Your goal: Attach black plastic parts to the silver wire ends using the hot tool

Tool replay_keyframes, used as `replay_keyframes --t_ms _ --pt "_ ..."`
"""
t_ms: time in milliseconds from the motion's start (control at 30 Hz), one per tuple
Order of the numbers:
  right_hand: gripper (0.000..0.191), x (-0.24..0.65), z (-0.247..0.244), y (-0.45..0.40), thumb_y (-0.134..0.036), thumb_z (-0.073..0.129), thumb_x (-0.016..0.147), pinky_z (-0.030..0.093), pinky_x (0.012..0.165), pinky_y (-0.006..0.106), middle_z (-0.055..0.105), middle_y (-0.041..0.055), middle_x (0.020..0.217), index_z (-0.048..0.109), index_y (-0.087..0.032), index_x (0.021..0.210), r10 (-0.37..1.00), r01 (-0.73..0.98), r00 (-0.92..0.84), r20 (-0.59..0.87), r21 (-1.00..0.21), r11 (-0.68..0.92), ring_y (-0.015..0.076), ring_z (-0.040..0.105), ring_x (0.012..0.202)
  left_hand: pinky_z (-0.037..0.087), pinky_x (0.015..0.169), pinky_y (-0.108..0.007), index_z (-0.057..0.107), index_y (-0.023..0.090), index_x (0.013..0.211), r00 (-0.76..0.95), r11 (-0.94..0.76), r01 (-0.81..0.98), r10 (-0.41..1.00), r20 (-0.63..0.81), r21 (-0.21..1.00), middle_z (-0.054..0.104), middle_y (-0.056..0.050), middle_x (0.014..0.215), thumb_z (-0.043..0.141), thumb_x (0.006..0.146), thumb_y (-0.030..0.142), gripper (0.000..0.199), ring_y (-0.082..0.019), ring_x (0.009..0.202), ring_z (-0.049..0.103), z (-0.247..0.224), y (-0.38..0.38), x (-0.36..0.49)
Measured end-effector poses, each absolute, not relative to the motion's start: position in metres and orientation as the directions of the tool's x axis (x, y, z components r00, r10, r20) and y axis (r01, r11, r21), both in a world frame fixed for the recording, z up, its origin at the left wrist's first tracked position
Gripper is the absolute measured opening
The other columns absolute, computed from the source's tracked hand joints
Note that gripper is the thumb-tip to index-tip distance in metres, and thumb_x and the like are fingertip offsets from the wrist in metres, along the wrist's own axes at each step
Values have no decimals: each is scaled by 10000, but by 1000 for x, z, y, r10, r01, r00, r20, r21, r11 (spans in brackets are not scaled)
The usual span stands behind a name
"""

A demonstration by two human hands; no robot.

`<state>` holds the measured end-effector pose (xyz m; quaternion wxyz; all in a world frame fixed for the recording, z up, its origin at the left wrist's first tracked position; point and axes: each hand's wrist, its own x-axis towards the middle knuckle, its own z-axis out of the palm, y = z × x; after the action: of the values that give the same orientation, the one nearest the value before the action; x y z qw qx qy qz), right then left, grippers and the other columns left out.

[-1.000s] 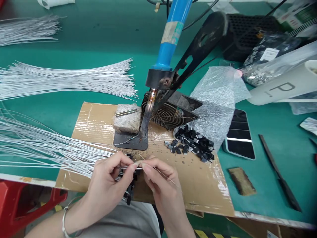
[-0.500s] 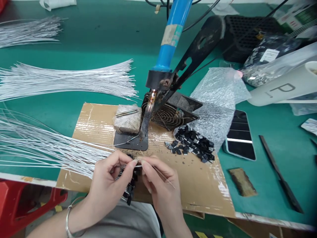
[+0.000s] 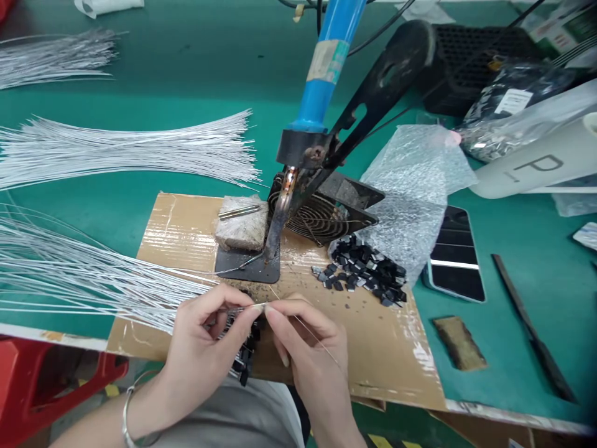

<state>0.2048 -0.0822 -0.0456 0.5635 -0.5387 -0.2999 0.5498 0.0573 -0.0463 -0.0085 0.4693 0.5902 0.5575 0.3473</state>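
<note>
Over the front of the cardboard, my left hand (image 3: 203, 354) is closed in a pinch on a thin white wire (image 3: 258, 305). Fingertips of my right hand (image 3: 314, 351) are pinched at the wire's end, very close to the left fingertips; any small part between them is hidden. A fine strand of solder wire (image 3: 321, 344) runs across the right fingers. Beneath the left hand hang several wire ends with black connectors (image 3: 243, 358), partly covered. Above the hands, a blue-handled soldering iron (image 3: 321, 87) rests in its stand, its tip over a dark plate (image 3: 247, 267).
White wire bundles (image 3: 125, 146) lie at the left. A pile of small black parts (image 3: 368, 270) sits on the cardboard (image 3: 392, 354), near bubble wrap (image 3: 405, 186). Farther right are a phone (image 3: 454, 255), a brown sponge-like pad (image 3: 459, 343) and a dark flat tool (image 3: 532, 323).
My right hand has shifted slightly to the right, and its fingertips have drawn a little apart from the left ones. More of the wire's end shows between them.
</note>
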Motion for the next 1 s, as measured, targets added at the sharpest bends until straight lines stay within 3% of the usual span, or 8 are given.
replay_keyframes --t_ms 133,333,533,800,1000 --pt "113 206 -46 -82 -359 834 897 263 420 237 609 -15 695 860 -262 843 954 -327 196 -228 -932 -155 54 386 454 293 448 -239 735 191 760 148 67 309 982 -118 949 576 22 587 691 925 265 186 -98 485 368 -9 -45 56" --pt "100 206 -43 -81 -350 840 889 262 432 243 604 -16 678 866 -272 833 947 -291 227 -226 -944 -156 60 394 465 360 483 -237 752 199 783 170 18 317 983 -76 948 684 -10 665 693 936 242 169 -112 530 473 -9 -46 54" --pt "128 203 -38 -81 -364 850 868 249 433 246 589 -20 674 859 -253 805 935 -320 232 -270 -928 -189 55 386 461 326 454 -238 747 197 789 152 -50 409 988 -14 911 672 4 643 695 941 233 165 -98 489 394 -10 -46 54" --pt "216 210 -35 -79 -412 876 830 222 440 245 559 -40 657 822 -224 739 920 -417 129 -370 -862 -289 41 381 444 465 558 -211 719 197 815 236 -118 415 971 18 902 685 8 688 673 964 179 157 -110 579 570 -8 -47 52" --pt "220 219 -33 -74 -417 892 785 226 443 248 569 -41 638 819 -219 722 898 -421 34 -438 -821 -385 50 388 447 352 470 -211 712 199 807 265 -123 452 964 -1 883 594 40 618 653 960 162 168 -91 500 439 -8 -47 51"
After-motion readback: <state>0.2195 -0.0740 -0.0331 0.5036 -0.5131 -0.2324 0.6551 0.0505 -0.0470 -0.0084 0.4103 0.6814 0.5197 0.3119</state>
